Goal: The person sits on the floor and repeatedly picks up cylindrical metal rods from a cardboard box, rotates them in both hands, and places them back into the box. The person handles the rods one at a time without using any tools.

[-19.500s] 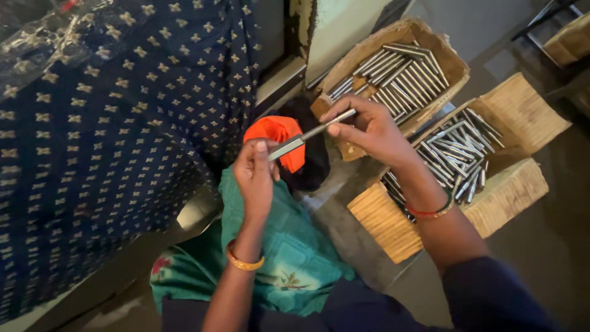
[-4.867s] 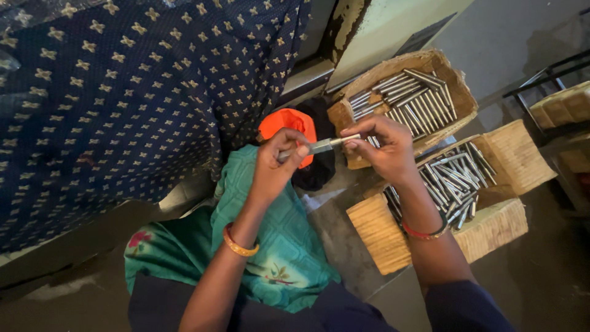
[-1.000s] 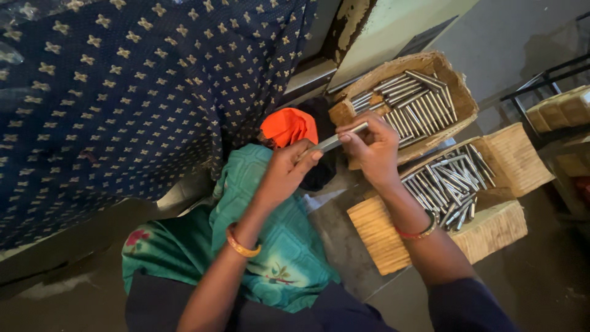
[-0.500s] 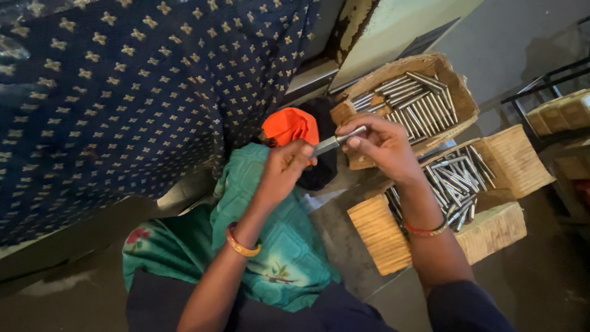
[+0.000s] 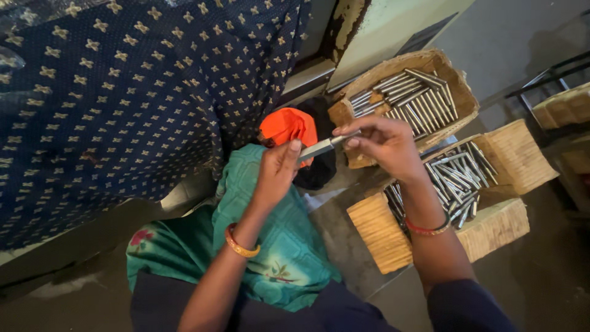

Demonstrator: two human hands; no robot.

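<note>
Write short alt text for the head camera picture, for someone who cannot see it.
Two hands, left hand and right hand, hold one metal rod between them above a green cloth. Two cardboard boxes of similar rods lie nearby.

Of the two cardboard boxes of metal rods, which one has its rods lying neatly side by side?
The farther box, beyond the right hand. Its rods lie in parallel rows, whereas those in the nearer box by the wrist are jumbled and crossing.

Metal rod partly hidden in two hands

The metal rod (image 5: 322, 147) has both ends covered by fingers; at 3 o'clock, a ribbed block (image 5: 568, 104) is cropped.
</note>
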